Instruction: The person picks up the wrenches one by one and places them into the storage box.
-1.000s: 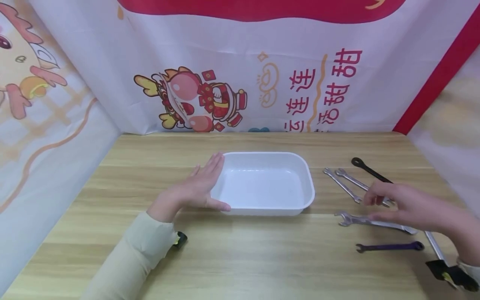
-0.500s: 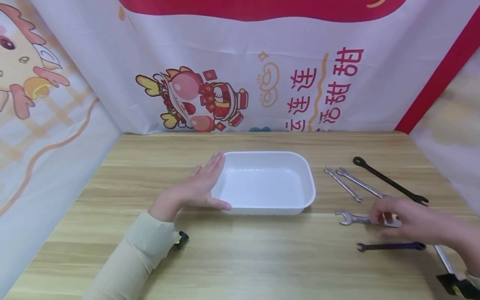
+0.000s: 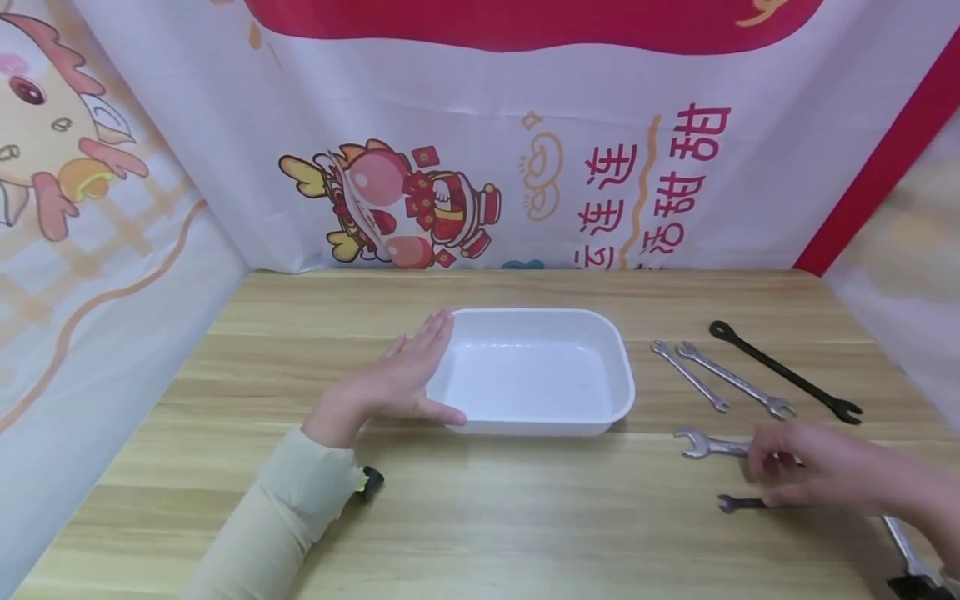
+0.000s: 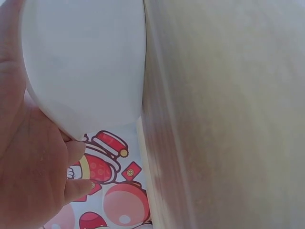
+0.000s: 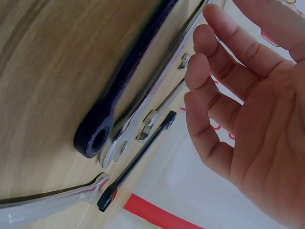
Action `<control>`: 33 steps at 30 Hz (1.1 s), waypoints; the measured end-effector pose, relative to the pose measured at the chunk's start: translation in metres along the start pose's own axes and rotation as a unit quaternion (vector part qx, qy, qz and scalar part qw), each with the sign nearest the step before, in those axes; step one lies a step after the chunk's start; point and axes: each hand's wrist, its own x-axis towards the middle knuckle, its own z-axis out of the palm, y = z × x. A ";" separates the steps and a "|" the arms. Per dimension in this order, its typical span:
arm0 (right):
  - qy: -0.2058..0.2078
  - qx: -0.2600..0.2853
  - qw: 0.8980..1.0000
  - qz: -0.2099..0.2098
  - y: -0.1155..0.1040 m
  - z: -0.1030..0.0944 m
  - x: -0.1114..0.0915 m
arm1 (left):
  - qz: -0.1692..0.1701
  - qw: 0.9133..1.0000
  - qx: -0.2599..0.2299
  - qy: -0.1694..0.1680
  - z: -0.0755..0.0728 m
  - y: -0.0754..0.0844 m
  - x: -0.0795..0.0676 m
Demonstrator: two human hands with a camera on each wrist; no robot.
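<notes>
A white rectangular plastic tray (image 3: 540, 427) sits mid-table. My left hand (image 3: 401, 379) rests against its left end, thumb along the front rim and fingers straight on the side. The left wrist view shows the palm beside the tray's wall (image 4: 86, 67). Over on the right, my right hand (image 3: 821, 467) hovers above a thick silver wrench (image 3: 720, 447) and a dark purple wrench (image 3: 738, 503), hiding parts of both. In the right wrist view its fingers are loosely bent with nothing between them, apart from the purple wrench (image 5: 126, 78).
Behind the right hand lie a small silver wrench (image 3: 693, 379), a longer silver one (image 3: 738, 382) and a black wrench (image 3: 783, 367). Another silver wrench (image 3: 902, 542) lies near the right wrist. A printed cloth (image 3: 465, 100) hangs at the table's back edge.
My right hand has moved toward the near side, from over the silver wrenches to over the thick silver and purple ones. The left hand and tray keep their places.
</notes>
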 end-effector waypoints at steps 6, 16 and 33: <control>-0.005 -0.018 1.000 0.019 -0.002 0.006 -0.001 | -0.001 1.000 -0.004 0.002 0.001 0.000 0.001; -0.021 -0.032 0.998 0.052 -0.008 0.011 0.002 | 0.001 1.000 -0.011 -0.002 -0.001 0.001 0.001; -0.029 -0.055 0.997 0.038 -0.019 0.016 0.013 | -0.005 1.000 -0.009 -0.006 -0.003 0.004 0.000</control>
